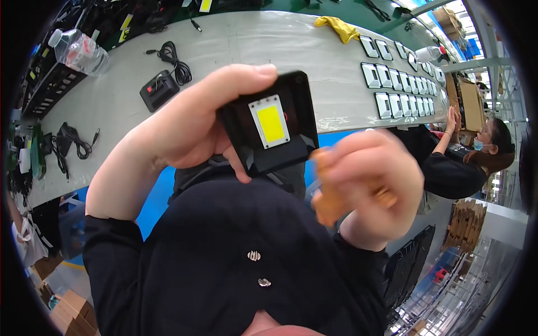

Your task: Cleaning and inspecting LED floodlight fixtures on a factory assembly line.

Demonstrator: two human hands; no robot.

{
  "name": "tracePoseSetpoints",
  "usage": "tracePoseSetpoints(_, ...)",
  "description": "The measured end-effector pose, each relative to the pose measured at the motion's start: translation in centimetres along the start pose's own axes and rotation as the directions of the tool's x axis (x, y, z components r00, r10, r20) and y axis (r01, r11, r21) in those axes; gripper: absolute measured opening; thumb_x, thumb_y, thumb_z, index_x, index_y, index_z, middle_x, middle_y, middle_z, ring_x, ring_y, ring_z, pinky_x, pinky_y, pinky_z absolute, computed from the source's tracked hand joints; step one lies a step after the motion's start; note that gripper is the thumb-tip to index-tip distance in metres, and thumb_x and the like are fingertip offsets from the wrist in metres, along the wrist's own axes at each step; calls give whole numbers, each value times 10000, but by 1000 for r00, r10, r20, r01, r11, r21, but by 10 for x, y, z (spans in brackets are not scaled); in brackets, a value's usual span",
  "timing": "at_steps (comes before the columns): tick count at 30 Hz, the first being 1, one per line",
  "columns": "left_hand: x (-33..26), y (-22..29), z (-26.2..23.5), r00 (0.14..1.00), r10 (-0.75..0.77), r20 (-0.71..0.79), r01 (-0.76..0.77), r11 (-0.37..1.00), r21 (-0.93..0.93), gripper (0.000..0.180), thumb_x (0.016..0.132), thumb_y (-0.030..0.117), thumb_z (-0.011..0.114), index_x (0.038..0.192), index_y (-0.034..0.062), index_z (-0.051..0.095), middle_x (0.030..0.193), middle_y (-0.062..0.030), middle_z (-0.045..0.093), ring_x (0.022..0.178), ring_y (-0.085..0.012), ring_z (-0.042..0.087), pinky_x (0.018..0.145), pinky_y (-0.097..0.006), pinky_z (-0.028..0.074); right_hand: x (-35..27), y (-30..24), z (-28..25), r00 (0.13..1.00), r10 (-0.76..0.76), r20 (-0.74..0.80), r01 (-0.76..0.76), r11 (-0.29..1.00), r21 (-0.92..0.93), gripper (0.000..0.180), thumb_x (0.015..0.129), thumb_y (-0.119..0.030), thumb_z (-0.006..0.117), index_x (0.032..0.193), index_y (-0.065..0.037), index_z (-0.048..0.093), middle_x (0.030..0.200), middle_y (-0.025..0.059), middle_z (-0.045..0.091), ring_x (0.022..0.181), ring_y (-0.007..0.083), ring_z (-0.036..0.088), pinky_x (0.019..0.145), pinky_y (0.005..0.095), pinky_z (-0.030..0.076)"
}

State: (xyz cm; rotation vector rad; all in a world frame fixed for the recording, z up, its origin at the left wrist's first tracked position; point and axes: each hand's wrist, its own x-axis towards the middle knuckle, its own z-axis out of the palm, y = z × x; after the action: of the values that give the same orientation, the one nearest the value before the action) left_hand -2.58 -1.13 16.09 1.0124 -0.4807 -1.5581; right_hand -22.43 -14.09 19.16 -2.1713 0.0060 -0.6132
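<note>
My left hand [193, 115] grips a square black lamp housing [240, 126] by its left side, thumb along the top edge and fingers beneath. Set inside the housing is a yellow LED panel [271, 124] in a white frame, facing up, with a bit of red wire at its right. Close by the housing's lower right corner, my right hand [378, 176] is smeared by motion. Its fingers are closed round an orange cloth [330, 207], part of which hangs below them. Whether the cloth touches the housing, I cannot tell.
Across the pale worktable [241, 42] lie a black adapter box [159, 91] with a coiled cable, more cables [75, 141], and a yellow cloth [337, 27]. Rows of lamp units [385, 106] cover its right end. A plastic bottle [84, 53] stands far left. Another person [457, 168] sits at right.
</note>
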Motion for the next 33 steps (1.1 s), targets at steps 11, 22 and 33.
tracePoseSetpoints(11, 49, -8, 24, 989, -33, 144, 29, 999, 33, 607, 969, 418, 374, 1412, 6, 326, 1200, -203, 571, 934, -311, 678, 556, -400, 627, -36, 75, 20, 968, 235, -90, -209, 950, 233, 417, 723, 47, 584, 1136, -4, 615, 1250, 146, 474, 1119, 260, 535, 918, 319, 457)
tracePoseSetpoints(22, 140, -36, 82, 892, -437, 117, 371, 854, 364, 598, 949, 560, 352, 1263, 69, 490, 1133, -129, 616, 962, -248, 633, 725, -415, 548, -119, 115, -4, 803, 590, -82, -289, 507, 812, 374, 875, -48, 614, 1230, 13, 513, 1234, 96, 528, 1111, 158, 543, 930, 297, 456)
tracePoseSetpoints(33, 285, -38, 68, 938, 327, 113, -217, 303, 928, 753, 876, 532, 556, 1414, 54, 335, 1388, -223, 417, 1292, -345, 418, 1037, -376, 372, -142, 151, -31, 564, 715, -414, -36, 522, 852, 297, 903, -68, 590, 1180, 30, 548, 1138, 183, 609, 895, 180, 636, 772, 327, 555)
